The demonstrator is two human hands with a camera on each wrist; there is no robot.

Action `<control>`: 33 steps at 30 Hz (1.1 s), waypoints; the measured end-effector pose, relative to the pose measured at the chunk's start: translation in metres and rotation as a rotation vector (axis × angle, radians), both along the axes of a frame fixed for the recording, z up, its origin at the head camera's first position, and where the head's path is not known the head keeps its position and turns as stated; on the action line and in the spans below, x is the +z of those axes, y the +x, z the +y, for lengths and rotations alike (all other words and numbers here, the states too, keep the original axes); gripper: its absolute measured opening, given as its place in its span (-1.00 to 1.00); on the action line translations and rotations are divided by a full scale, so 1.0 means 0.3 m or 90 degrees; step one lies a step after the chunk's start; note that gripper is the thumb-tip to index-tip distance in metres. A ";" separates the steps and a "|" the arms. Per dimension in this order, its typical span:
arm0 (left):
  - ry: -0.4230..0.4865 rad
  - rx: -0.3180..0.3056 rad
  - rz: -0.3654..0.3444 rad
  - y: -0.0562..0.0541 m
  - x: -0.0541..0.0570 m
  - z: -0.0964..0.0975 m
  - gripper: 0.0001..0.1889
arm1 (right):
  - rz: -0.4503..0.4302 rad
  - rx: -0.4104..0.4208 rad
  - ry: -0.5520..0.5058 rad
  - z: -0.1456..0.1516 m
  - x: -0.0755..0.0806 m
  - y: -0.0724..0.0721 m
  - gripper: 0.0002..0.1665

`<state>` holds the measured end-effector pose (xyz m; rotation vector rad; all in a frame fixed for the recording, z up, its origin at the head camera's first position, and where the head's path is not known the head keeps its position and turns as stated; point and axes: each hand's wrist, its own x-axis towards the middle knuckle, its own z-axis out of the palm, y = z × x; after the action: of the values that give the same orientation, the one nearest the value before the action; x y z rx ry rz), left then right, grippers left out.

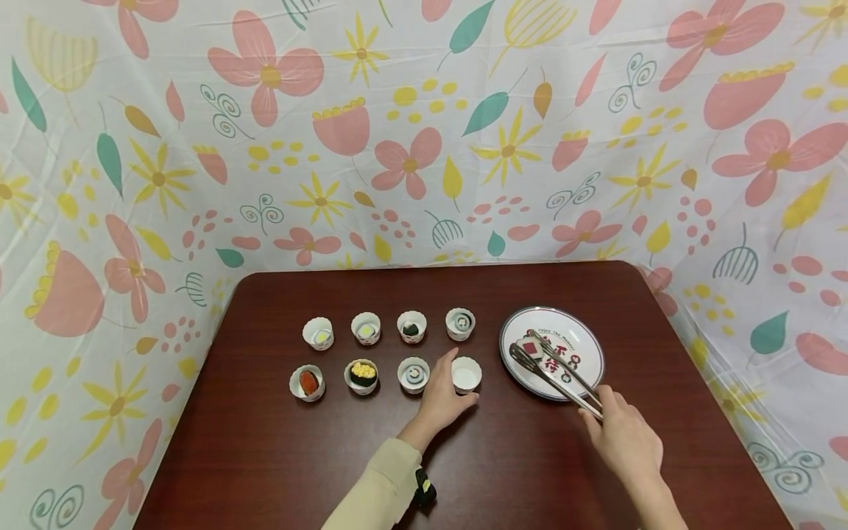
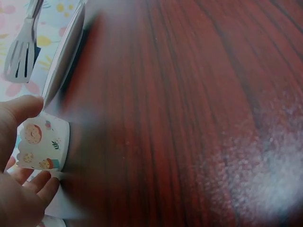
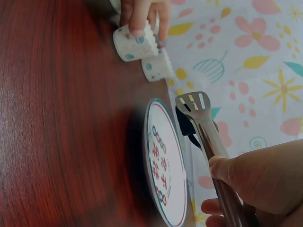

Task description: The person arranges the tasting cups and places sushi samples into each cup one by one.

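Note:
My left hand (image 1: 442,394) holds an empty white paper cup (image 1: 467,374), the rightmost of the front row. In the left wrist view the thumb and fingers lie on opposite sides of this printed cup (image 2: 46,142). My right hand (image 1: 626,434) grips metal tongs (image 3: 211,140) with slotted ends. Between those ends is a sushi piece (image 1: 531,347), white with a red middle, over the round plate (image 1: 583,335). Its dark side shows in the right wrist view, raised above the plate.
Left of the held cup stand a corn-topped sushi (image 1: 363,372), a red-topped one (image 1: 308,383) and a swirled roll (image 1: 415,375), each in a cup. Several more filled cups (image 1: 366,329) form the back row. A flowered cloth (image 1: 411,147) hangs behind the brown table (image 1: 265,456).

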<state>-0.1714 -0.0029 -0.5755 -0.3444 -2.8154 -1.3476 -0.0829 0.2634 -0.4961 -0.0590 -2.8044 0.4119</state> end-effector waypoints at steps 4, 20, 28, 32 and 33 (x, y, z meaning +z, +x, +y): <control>0.008 0.016 0.021 -0.003 -0.014 0.002 -0.10 | 0.007 0.009 0.004 -0.020 0.000 -0.001 -0.53; 0.017 0.038 0.034 -0.004 -0.036 0.006 -0.27 | 0.003 0.050 0.014 -0.105 0.016 -0.005 -0.57; 0.037 0.038 0.027 -0.005 -0.033 0.006 -0.27 | 0.003 0.071 0.021 -0.151 0.017 -0.001 -0.56; 0.036 0.040 0.018 -0.006 -0.032 0.006 -0.25 | 0.010 0.085 0.027 -0.169 0.011 -0.002 -0.56; 0.038 0.041 0.017 -0.007 -0.033 0.006 -0.24 | 0.014 0.090 0.028 -0.173 0.009 -0.002 -0.56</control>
<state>-0.1734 -0.0013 -0.5854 -0.2671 -2.7334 -1.4007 -0.0834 0.2116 -0.4935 0.1521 -2.8038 0.3814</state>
